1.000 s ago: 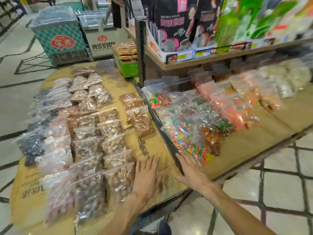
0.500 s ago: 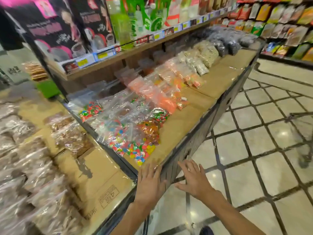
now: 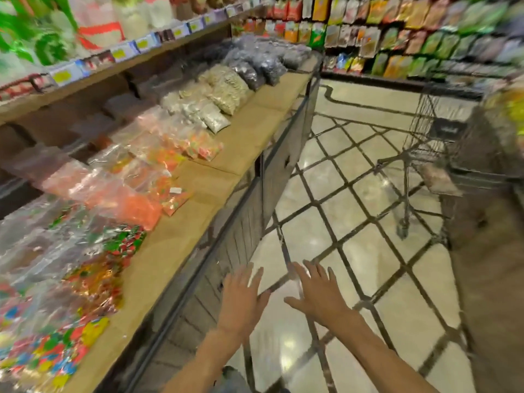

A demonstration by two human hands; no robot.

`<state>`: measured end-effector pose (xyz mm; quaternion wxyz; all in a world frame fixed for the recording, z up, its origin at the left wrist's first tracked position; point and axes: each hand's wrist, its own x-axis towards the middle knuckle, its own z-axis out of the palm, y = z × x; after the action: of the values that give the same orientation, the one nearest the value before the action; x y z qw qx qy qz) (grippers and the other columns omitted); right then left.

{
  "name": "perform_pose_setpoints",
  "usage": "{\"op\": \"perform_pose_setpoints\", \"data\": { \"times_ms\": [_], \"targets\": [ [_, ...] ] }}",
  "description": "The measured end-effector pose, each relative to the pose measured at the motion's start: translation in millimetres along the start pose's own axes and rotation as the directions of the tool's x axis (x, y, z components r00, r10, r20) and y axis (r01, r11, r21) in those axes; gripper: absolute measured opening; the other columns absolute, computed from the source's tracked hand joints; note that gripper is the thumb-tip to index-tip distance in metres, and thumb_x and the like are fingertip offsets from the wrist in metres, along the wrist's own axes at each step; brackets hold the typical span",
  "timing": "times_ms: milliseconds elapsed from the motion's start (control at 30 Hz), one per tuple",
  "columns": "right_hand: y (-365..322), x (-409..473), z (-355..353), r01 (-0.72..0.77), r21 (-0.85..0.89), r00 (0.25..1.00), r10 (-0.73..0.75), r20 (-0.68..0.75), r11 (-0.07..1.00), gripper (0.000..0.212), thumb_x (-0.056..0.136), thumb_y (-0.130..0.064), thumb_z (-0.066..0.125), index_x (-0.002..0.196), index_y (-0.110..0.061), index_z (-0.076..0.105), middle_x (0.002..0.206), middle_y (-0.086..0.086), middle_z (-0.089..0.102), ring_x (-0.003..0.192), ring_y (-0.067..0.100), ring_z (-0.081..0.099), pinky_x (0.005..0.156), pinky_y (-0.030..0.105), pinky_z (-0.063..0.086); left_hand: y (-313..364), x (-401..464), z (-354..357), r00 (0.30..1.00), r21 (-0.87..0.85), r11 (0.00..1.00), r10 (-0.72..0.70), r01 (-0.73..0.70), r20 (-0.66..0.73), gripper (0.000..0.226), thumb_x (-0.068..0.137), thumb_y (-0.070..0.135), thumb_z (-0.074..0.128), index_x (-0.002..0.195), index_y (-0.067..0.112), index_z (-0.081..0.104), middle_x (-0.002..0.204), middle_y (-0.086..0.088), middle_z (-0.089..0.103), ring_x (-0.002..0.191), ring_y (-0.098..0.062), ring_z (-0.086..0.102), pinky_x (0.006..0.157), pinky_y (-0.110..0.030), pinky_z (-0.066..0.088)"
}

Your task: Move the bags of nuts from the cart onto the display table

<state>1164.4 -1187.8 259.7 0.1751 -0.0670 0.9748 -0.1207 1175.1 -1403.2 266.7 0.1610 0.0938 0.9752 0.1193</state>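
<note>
Fingers: your left hand (image 3: 241, 300) and right hand (image 3: 320, 296) are both spread flat, palms down, with nothing in them.
Hands' place: you hold them side by side above the tiled floor (image 3: 354, 251), just off the display surface (image 3: 175, 242) edge.
Cart: the wire shopping cart (image 3: 425, 143) stands well apart at your right, blurred.
Nuts: a pale bag (image 3: 438, 180) sits low on the cart; its contents are too blurred to tell.
Surface: clear bags of coloured sweets (image 3: 56, 336) lie along it.
</note>
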Motion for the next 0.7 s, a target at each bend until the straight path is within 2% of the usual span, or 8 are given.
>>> {"op": "perform_pose_setpoints", "data": {
  "times_ms": [67, 167, 233, 300, 367, 567, 633, 700],
  "targets": [
    [32, 13, -15, -0.057, 0.02, 0.998, 0.057, -0.019, 0.998, 0.096, 0.095, -0.073, 0.051, 0.168, -0.03, 0.007, 0.176, 0.004, 0.01, 0.163, 0.027, 0.003, 0.129, 0.054, 0.003, 22, 36, 0, 0.998, 0.027, 0.997, 0.068, -0.068, 0.003, 0.064, 0.107, 0.058, 0.028, 0.164, 0.028, 0.03, 0.172, -0.002, 0.025, 0.161, -0.029, 0.02, 0.129, -0.054, 0.018],
    [77, 39, -33, -0.134, 0.014, 0.991, 0.134, -0.025, 0.991, 0.096, 0.095, -0.074, 0.05, 0.168, -0.031, 0.005, 0.176, 0.002, 0.01, 0.163, 0.027, 0.004, 0.129, 0.053, 0.002, 49, 99, 2, 0.992, 0.017, 0.992, 0.126, -0.126, -0.004, 0.065, 0.101, 0.061, 0.029, 0.147, 0.025, 0.06, 0.153, -0.005, 0.057, 0.14, -0.032, 0.056, 0.108, -0.057, 0.05],
    [106, 59, -44, -0.191, 0.039, 0.981, 0.192, -0.036, 0.981, 0.096, 0.093, -0.077, 0.047, 0.168, -0.033, 0.006, 0.176, 0.004, 0.011, 0.163, 0.028, 0.004, 0.13, 0.054, 0.002, 65, 147, 7, 0.982, 0.017, 0.982, 0.187, -0.187, 0.004, 0.065, 0.105, 0.061, 0.026, 0.14, 0.023, 0.066, 0.146, -0.007, 0.064, 0.134, -0.033, 0.062, 0.102, -0.057, 0.055],
    [133, 82, -59, -0.246, 0.045, 0.968, 0.248, -0.048, 0.968, 0.098, 0.09, -0.081, 0.043, 0.168, -0.033, 0.007, 0.175, 0.005, 0.013, 0.163, 0.029, 0.005, 0.13, 0.054, 0.004, 87, 193, 0, 0.964, 0.032, 0.963, 0.267, -0.266, -0.013, 0.073, 0.108, 0.063, 0.014, 0.138, 0.022, 0.067, 0.143, -0.009, 0.066, 0.132, -0.034, 0.064, 0.101, -0.058, 0.056],
    [160, 107, -74, -0.293, 0.052, 0.954, 0.295, -0.056, 0.955, 0.097, 0.092, -0.078, 0.046, 0.168, -0.032, 0.007, 0.175, 0.004, 0.013, 0.163, 0.029, 0.005, 0.13, 0.054, 0.006, 106, 243, -1, 0.946, 0.063, 0.946, 0.322, -0.319, -0.029, 0.077, 0.108, 0.062, 0.009, 0.136, 0.022, 0.069, 0.14, -0.008, 0.068, 0.128, -0.032, 0.066, 0.099, -0.056, 0.057],
    [236, 189, -130, -0.433, 0.081, 0.895, 0.439, -0.08, 0.898, 0.091, 0.095, -0.076, 0.045, 0.167, -0.031, 0.012, 0.174, 0.005, 0.019, 0.163, 0.031, 0.009, 0.129, 0.053, 0.008, 164, 394, -26, 0.895, 0.108, 0.889, 0.444, -0.446, 0.046, 0.072, 0.108, 0.059, 0.013, 0.137, 0.023, 0.069, 0.141, -0.007, 0.068, 0.131, -0.031, 0.065, 0.103, -0.056, 0.053],
    [259, 215, -153, -0.478, 0.106, 0.868, 0.487, -0.096, 0.872, 0.091, 0.094, -0.077, 0.041, 0.167, -0.032, 0.013, 0.174, 0.003, 0.02, 0.163, 0.03, 0.009, 0.129, 0.052, 0.008, 186, 441, -44, 0.882, 0.079, 0.879, 0.466, -0.47, 0.067, 0.074, 0.106, 0.063, 0.011, 0.147, 0.024, 0.059, 0.152, -0.007, 0.059, 0.142, -0.03, 0.055, 0.114, -0.055, 0.045],
    [282, 239, -175, -0.515, 0.13, 0.84, 0.529, -0.118, 0.847, 0.093, 0.091, -0.08, 0.035, 0.167, -0.032, 0.013, 0.174, 0.003, 0.019, 0.163, 0.029, 0.01, 0.129, 0.052, 0.009, 209, 483, -61, 0.846, 0.055, 0.845, 0.532, -0.533, 0.032, 0.084, 0.1, 0.069, 0.0, 0.16, 0.027, 0.04, 0.167, -0.004, 0.038, 0.157, -0.027, 0.032, 0.127, -0.051, 0.024]
  ]
}}
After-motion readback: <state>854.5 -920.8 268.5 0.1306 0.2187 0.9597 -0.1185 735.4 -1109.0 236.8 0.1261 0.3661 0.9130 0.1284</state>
